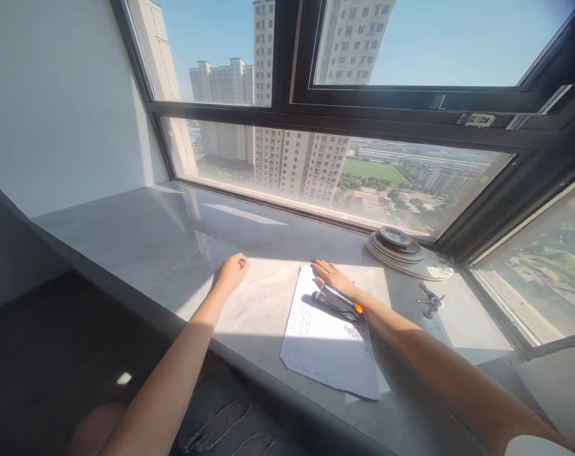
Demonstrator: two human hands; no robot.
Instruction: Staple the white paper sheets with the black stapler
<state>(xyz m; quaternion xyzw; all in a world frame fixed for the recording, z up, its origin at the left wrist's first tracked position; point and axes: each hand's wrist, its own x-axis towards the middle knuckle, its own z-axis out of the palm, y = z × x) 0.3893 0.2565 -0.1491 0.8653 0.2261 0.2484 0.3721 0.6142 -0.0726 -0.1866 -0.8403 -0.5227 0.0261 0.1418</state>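
My left hand [234, 270] rests on the pale stone window sill, its fingers curled into a fist; nothing shows in it. To the right, my right hand [334, 277] lies flat with fingers stretched over the top edge of a stack of printed paper sheets [328, 354]. A black and silver stapler [335, 301] with an orange end lies on the sheets just below my right palm, close to the wrist. The stack sits slightly turned, its lower corners uneven.
A pile of round plates or discs [396, 247] stands by the window at the right. Nearer me is a small metal object with arms [431, 300], its kind unclear. The marbled sill [259, 304] ends in a dark front edge; a dark window frame [287, 117] rises behind.
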